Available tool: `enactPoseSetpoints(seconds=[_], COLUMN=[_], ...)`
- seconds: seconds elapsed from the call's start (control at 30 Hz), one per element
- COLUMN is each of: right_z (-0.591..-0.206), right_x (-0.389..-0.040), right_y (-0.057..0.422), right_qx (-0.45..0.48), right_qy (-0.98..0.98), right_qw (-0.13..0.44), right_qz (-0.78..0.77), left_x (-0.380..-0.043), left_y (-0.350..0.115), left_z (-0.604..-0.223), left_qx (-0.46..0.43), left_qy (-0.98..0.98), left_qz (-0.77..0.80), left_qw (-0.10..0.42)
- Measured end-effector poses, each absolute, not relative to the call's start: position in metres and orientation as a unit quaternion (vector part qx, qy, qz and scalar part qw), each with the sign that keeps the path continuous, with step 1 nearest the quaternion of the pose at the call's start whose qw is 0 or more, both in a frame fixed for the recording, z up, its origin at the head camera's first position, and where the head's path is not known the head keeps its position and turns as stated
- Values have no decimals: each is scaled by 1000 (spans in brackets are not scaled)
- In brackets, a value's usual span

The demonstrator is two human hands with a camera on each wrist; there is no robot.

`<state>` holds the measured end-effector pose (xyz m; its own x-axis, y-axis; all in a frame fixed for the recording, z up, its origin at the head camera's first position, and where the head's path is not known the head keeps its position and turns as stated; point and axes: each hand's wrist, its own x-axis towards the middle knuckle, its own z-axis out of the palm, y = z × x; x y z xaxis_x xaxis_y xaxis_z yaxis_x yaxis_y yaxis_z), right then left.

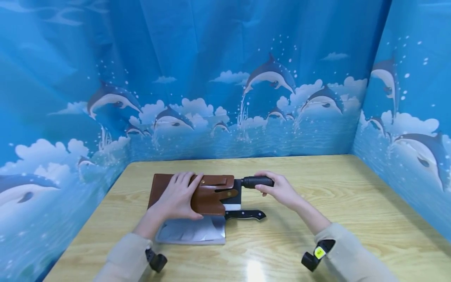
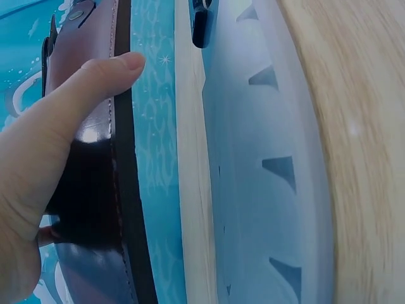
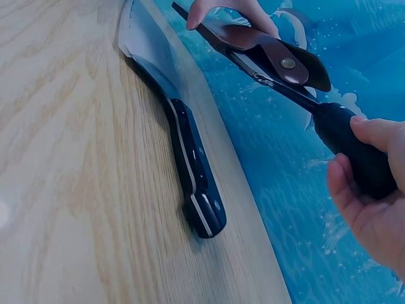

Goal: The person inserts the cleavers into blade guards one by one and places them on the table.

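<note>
A brown leather sheath [image 1: 211, 203] with snap straps covers most of a cleaver's dark blade [image 1: 234, 197], leaving a strip bare at the sheath's right end. My left hand [image 1: 177, 197] spans the sheath and grips it, the thumb [image 2: 104, 79] over the near edge. On the right, my right hand [image 1: 280, 190] holds the cleaver's black handle [image 3: 354, 149] between thumb and curled fingers. Both wrist views show sheath and cleaver raised above the table. Just in front lies a second knife with a black riveted handle [image 1: 245, 214] and a wide silvery blade [image 1: 192, 231].
The light wood-grain table [image 1: 317, 180] carries the second knife, its handle toward the right. Blue dolphin-print curtains [image 1: 225, 129] stand behind the table and along both sides. Small black cameras [image 1: 155, 260] are strapped to the wrists.
</note>
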<state>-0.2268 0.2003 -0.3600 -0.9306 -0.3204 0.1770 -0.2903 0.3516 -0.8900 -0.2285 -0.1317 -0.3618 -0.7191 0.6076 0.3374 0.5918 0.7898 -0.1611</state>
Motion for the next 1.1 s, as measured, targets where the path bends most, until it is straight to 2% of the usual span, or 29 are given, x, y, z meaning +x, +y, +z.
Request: enactPoseSetpoints(seconds=[0.8, 0.93, 1.1], right_z=[-363, -362, -358], right_x=[-232, -233, -234], right_y=[187, 188, 193], right_qx=[-198, -225, -257], right_qy=[807, 811, 814], right_qw=[12, 33, 86], right_qz=[-556, -539, -513], left_x=[-231, -230, -230], left_y=[-118, -115, -114], left_z=[-363, -364, -365], left_qx=[-338, -339, -335], left_qy=[-923, -923, -926], left_qz=[16, 16, 17], left_qw=[183, 182, 175])
